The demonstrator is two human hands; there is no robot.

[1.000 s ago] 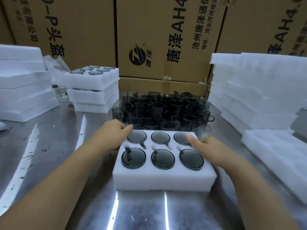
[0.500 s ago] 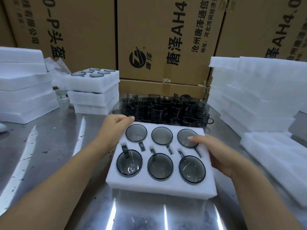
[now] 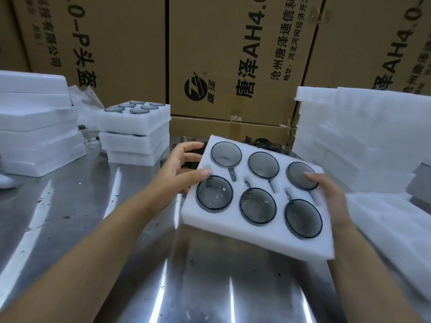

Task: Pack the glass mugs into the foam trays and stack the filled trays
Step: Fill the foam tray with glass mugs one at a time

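The left hand and right hand grip the tilted white tray by its sides; six grey mugs fill it.

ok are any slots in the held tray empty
No, each of the six pockets in the foam tray holds a glass mug.

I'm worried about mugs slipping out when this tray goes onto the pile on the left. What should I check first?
1. Held tray has a mug in all six pockets: ok.
2. Left hand grips the tray's left edge: ok.
3. Right hand grips its right edge: ok.
4. Tray held level: not ok, it looks tilted.
5. Top of the stack of filled trays free of loose things: ok.
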